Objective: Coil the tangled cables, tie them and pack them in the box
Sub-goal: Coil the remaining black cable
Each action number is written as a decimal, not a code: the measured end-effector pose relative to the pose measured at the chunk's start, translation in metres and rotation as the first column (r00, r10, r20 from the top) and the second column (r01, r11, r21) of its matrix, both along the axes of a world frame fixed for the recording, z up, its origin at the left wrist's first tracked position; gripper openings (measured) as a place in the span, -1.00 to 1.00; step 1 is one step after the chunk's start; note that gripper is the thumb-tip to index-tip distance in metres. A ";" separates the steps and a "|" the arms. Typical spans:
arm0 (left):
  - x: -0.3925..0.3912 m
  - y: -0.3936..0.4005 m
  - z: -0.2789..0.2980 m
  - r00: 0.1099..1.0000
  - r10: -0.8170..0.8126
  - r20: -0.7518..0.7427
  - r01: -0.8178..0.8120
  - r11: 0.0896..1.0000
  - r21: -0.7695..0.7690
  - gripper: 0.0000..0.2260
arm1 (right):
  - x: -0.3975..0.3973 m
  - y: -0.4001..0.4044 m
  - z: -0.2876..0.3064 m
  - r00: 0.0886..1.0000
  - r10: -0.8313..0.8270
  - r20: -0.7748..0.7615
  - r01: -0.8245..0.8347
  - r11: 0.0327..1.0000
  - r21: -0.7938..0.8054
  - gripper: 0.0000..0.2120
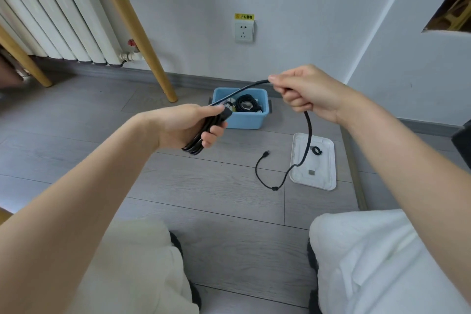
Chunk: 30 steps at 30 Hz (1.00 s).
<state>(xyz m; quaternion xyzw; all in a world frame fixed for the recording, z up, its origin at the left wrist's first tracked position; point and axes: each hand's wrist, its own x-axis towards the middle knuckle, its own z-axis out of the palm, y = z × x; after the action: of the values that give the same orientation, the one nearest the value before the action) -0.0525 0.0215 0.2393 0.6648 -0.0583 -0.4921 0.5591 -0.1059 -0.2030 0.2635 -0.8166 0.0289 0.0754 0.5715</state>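
Observation:
My left hand [188,125] grips a bunch of black cable loops [201,140] that hang below my fingers. From there the black cable [244,88] runs up and right to my right hand [308,93], which pinches it. The loose tail [307,140] drops from my right hand, crosses the white lid [326,173] and ends on the floor with its plug [265,153]. Behind my hands stands the blue box [254,120], holding coiled cables [246,103].
A small black tie ring [316,150] and a small grey piece [311,172] lie on the white lid. A wooden table leg [153,64] and a radiator [51,20] are at the left. A wall socket [244,30] sits above the box. My knees frame the near floor.

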 end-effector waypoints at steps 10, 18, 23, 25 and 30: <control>0.011 -0.021 0.007 0.776 0.507 -0.375 -0.630 0.643 -0.436 -0.67 | -0.008 0.028 -0.008 0.988 0.137 -0.076 -0.133 0.990 0.051 -0.66; 0.012 -0.037 0.020 0.685 0.428 -0.589 -0.728 0.379 -0.572 -0.62 | -0.018 0.058 -0.033 0.863 0.440 -0.248 -0.470 0.879 -0.075 -0.58; 0.001 -0.037 0.017 0.818 -0.346 -0.459 -0.053 0.750 -0.660 -0.66 | -0.013 0.040 -0.034 0.898 0.365 -0.245 -0.435 0.815 -0.382 -0.50; -0.011 -0.035 0.014 0.787 -0.493 -0.371 0.206 0.777 -0.594 -0.67 | -0.010 0.025 -0.028 0.934 0.324 -0.148 -0.355 0.810 -0.468 -0.50; -0.028 -0.028 0.015 0.864 -0.458 -0.212 0.431 0.888 -0.162 -0.66 | -0.005 0.001 -0.014 0.989 0.147 0.024 -0.112 0.838 -0.534 -0.66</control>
<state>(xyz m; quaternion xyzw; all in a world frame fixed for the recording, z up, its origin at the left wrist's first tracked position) -0.0804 -0.0067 0.2540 0.5362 -0.1674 -0.6817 0.4688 -0.1105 -0.2023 0.2495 -0.9448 -0.0250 0.0767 0.3176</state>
